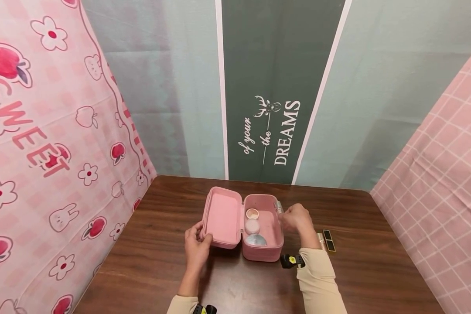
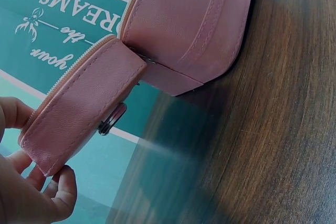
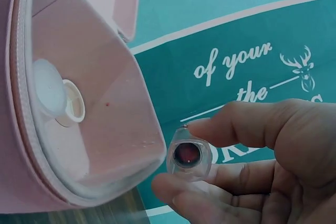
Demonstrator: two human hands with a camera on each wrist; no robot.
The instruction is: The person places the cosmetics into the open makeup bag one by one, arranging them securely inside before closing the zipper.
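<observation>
Pink case [image 1: 263,254], tube [image 3: 189,157] in right hand [image 1: 298,219] alongside

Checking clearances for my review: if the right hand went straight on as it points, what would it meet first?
Probably the pink case, at its right-hand wall, with the transparent item in the right hand touching first; depth is unclear, it might pass above.

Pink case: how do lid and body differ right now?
Depth: the lid is shallow, the body deeper.
Pose: the lid is swung open, raised off the table in the left grip; the body stands upright on the table.
Contents: the body holds three rounded items; none show in the lid.
Shared: the lid and body are both pink with zipper edges.
</observation>
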